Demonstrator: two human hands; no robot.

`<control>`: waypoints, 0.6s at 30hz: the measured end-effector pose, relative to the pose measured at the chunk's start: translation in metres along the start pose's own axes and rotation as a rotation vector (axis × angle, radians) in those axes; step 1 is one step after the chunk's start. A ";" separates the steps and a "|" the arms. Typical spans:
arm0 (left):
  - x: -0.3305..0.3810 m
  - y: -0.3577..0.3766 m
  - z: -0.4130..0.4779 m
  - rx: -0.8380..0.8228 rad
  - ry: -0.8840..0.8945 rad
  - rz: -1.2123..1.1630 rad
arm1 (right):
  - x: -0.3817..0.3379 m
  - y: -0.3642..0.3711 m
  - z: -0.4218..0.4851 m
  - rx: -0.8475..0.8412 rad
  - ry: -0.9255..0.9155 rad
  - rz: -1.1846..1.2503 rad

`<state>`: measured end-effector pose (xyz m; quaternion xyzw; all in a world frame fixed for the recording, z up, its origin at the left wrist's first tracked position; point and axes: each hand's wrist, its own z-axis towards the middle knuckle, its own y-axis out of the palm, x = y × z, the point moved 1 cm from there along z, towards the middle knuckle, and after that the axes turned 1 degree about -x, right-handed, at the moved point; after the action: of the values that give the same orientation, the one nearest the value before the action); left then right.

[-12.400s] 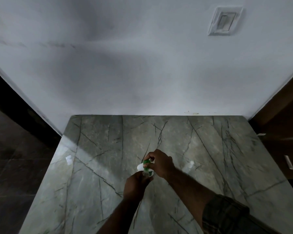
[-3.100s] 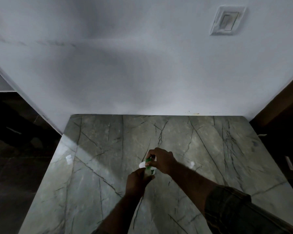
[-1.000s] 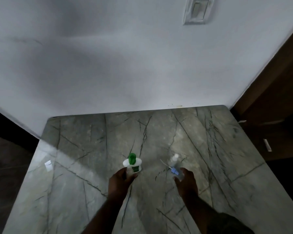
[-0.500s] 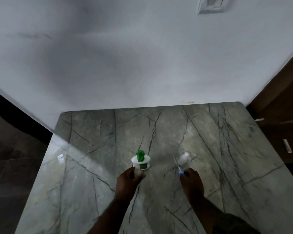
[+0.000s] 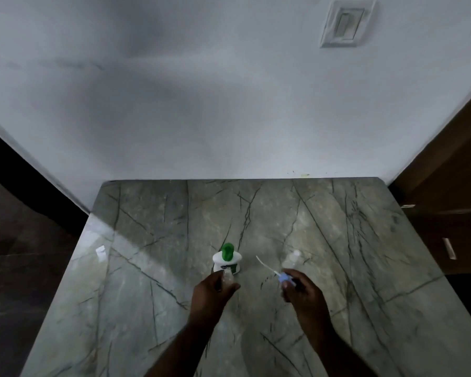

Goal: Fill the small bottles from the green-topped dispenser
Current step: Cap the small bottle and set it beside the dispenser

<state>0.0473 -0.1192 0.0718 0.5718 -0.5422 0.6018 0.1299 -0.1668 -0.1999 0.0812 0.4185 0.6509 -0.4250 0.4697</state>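
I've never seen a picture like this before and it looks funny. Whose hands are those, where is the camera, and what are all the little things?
There is no machine here, just a person. The camera sits on the person's head and looks down, so you see their own two arms from above.

They stand at a grey-green stone table against a white wall, which has a switch on it.

On the table stands a white dispenser with a green top. Near it, to the right, stands a small clear bottle.

The left hand holds another small clear bottle just in front of the dispenser. The right hand holds a little blue spray cap with a thin white tube sticking out. A white scrap lies at the left edge.
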 end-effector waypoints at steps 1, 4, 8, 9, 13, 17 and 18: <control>0.002 -0.001 -0.003 0.003 0.002 -0.010 | -0.015 -0.001 0.002 -0.016 -0.025 0.002; 0.007 -0.003 -0.007 0.000 0.008 -0.035 | -0.057 -0.001 0.007 -0.127 -0.121 -0.096; 0.013 -0.004 -0.011 0.002 0.031 -0.041 | -0.094 0.009 0.011 -0.204 -0.210 -0.254; 0.014 -0.004 -0.011 0.006 0.037 -0.043 | -0.098 0.012 0.011 -0.207 -0.237 -0.284; 0.017 -0.002 -0.013 0.001 0.052 -0.021 | -0.111 0.026 0.013 -0.227 -0.323 -0.343; 0.019 -0.002 -0.014 -0.001 0.076 0.014 | -0.116 0.035 0.021 -0.256 -0.350 -0.392; 0.019 -0.002 -0.013 -0.001 0.081 0.021 | -0.115 0.036 0.023 -0.265 -0.352 -0.400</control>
<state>0.0352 -0.1169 0.0919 0.5412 -0.5425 0.6258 0.1457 -0.1023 -0.2284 0.1823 0.1366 0.6787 -0.4865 0.5329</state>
